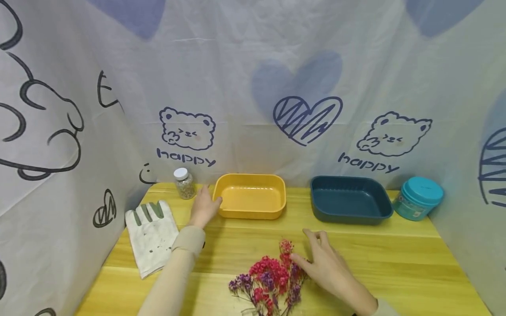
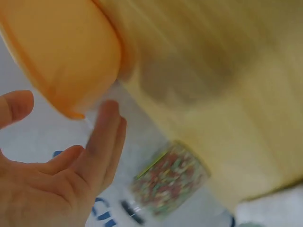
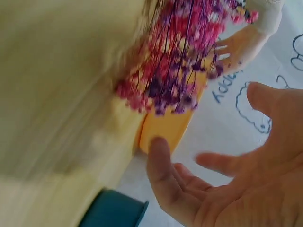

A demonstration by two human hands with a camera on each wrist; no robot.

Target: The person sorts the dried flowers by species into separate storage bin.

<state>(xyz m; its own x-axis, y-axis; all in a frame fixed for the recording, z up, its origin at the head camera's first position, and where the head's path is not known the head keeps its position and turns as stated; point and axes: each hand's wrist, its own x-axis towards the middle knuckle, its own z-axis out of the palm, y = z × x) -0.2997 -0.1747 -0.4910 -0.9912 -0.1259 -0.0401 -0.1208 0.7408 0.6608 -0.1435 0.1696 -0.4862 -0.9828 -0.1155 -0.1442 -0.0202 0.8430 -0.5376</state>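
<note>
In the head view my left hand [image 1: 204, 208] is at the left end of a yellow rectangular dish [image 1: 251, 214], fingers loosely extended and holding nothing. A small clear jar [image 1: 185, 188] with a white lid stands just left of that hand; the left wrist view shows its mixed coloured bits [image 2: 170, 182]. At the front of the table lies a bunch of dried pink and purple flowers [image 1: 270, 274]. Beside its right edge hovers my right hand [image 1: 328, 265], thumb and fingers apart with nothing between them. The stems' lower ends run out of the head view.
A dark blue rectangular dish [image 1: 352, 218] stands at the back right, next to a turquoise lidded tub [image 1: 420, 198]. On the left lies a white glove [image 1: 152, 241] with green on its fingers. A printed curtain [image 1: 245, 145] hangs behind and along the sides of the wooden table [image 1: 395, 267].
</note>
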